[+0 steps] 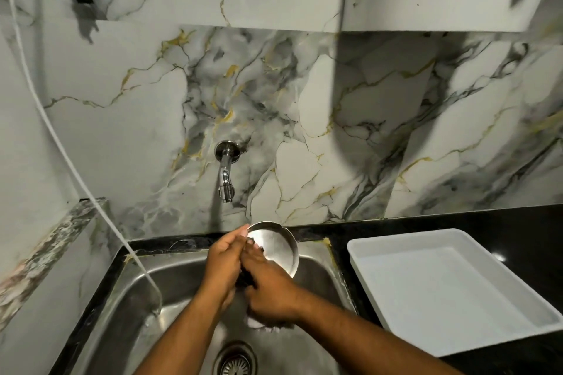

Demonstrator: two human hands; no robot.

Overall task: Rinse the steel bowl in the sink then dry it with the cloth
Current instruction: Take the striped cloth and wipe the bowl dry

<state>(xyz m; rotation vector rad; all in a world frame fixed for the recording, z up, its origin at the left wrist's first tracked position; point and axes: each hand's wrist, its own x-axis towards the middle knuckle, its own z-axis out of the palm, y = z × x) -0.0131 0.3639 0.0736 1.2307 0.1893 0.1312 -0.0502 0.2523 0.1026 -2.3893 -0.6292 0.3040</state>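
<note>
Above the sink (170, 283), the left hand (225, 265) has its grip on the rim of the tilted steel bowl (275, 248). The right hand (268, 289) holds the dark cloth (245, 280), mostly hidden. The white tray (451, 292) on the bench (502, 219) holds nothing visible.

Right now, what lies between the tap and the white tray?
In the head view, only marbled wall and a strip of black counter lie between the tap and the white tray; no object stands there.
</note>
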